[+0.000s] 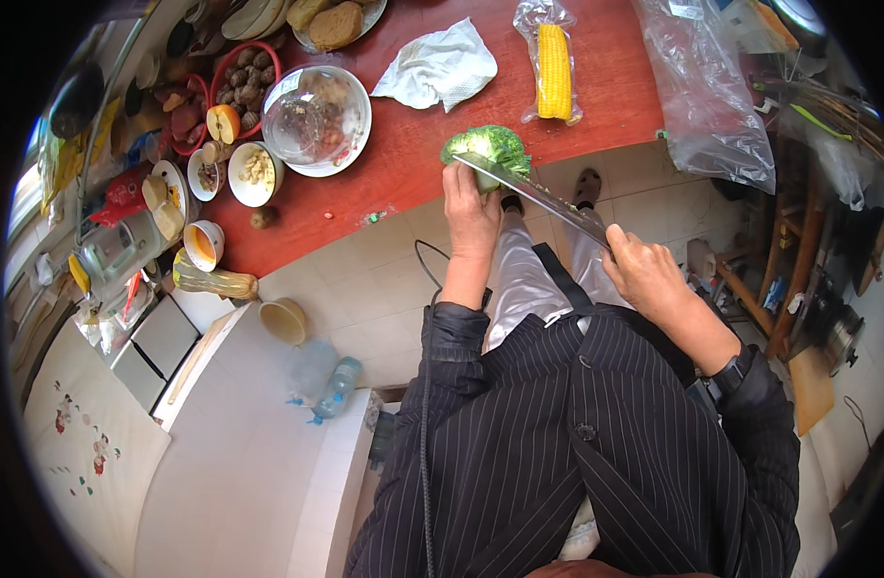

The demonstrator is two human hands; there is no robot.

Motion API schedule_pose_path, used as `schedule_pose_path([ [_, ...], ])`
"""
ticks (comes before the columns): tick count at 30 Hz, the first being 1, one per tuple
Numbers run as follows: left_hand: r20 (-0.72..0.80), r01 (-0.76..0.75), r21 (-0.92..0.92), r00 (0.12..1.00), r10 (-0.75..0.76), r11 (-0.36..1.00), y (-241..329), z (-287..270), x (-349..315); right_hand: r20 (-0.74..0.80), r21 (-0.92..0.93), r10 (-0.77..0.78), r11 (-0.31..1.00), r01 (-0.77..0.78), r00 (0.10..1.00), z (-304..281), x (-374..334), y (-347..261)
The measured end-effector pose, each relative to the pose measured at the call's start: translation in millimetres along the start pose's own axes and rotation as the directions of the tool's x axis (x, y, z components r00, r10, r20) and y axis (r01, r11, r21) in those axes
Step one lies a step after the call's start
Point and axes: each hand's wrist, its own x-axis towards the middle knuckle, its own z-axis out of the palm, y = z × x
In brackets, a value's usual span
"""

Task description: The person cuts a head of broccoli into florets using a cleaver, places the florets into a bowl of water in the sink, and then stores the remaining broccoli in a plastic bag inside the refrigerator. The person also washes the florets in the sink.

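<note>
- One broccoli head [495,146] is seen at the near edge of the table [403,144]; its lower side is gripped by the curled fingers of the left hand [472,220].
- The handle of the knife [536,192] is clasped by the right hand [646,273], and its blade is placed across the broccoli.
- Cutting or trimming seems to be in hand.
- For the next move, steady support and fingertips kept clear of the blade are probably required.

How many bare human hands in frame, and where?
2: left hand holding the green broccoli head; right hand gripping the long metal knife. No others visible.
</note>
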Motion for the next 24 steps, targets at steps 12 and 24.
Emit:
schedule_pose_path([
  [12,-0.021,0.07,-0.104,0.997,-0.072,0.992,-1.0,0.1,-3.0,-0.063,-0.216,-0.009,0.976,-0.004,0.998,2.7,-6.3,-30.4],
  [24,0.047,0.071,-0.047,0.996,-0.069,0.996,12.9,3.2,8.6,-0.017,-0.069,0.014,0.998,-0.015,1.0,-34.8,-2.4,-29.5],
])
